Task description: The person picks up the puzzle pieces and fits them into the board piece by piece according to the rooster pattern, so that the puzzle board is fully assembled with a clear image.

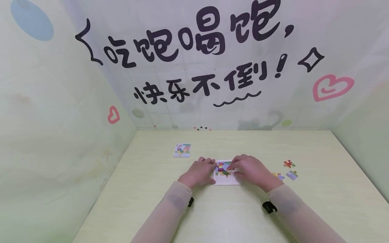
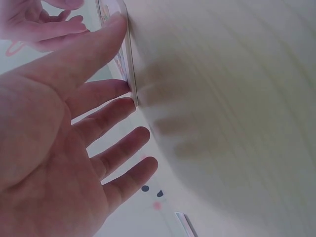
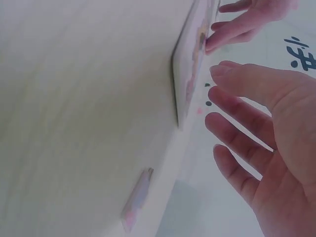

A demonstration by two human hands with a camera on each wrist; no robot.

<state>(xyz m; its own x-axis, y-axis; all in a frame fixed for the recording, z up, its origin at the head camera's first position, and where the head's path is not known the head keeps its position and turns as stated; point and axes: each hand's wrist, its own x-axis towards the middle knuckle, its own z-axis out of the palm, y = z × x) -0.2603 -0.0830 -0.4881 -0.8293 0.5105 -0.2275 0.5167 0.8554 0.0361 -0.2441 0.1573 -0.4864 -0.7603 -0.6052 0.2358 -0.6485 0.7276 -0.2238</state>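
Note:
A white-bordered puzzle board (image 1: 228,182) lies flat on the table, with joined pieces showing a colourful rooster (image 1: 223,168) in its upper left part. My left hand (image 1: 201,172) is at the board's left side. In the left wrist view its thumb (image 2: 106,37) rests on the board's corner, and some fingertips touch the edge while the others spread free. Over the board's right part is my right hand (image 1: 250,170), fingers loosely bent near the picture. In the right wrist view no piece shows between its thumb and fingers; whether they touch the board is hard to tell.
Loose puzzle pieces lie right of the board: a red-orange one (image 1: 289,164), a blue-green one (image 1: 292,174), and another (image 1: 278,176) partly behind the right wrist. A square rooster picture card (image 1: 182,150) lies at the back left. Printed fabric walls (image 1: 212,114) border the table.

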